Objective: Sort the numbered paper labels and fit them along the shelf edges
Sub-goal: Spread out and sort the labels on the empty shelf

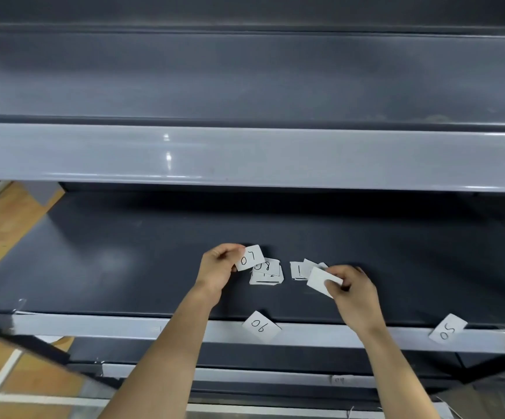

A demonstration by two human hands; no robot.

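Note:
My left hand pinches a white paper label marked 07 just above a small stack of labels lying on the dark shelf. My right hand grips a blank-side-up label beside a second loose pile of labels. Two labels sit tucked in the grey front edge strip of this shelf: the one marked 06 in the middle and the one marked 05 to the right.
A grey upper shelf edge runs across the view above my hands. The dark shelf surface extends left and right of the piles. Lower shelf edges lie below. Wooden floor shows at the left.

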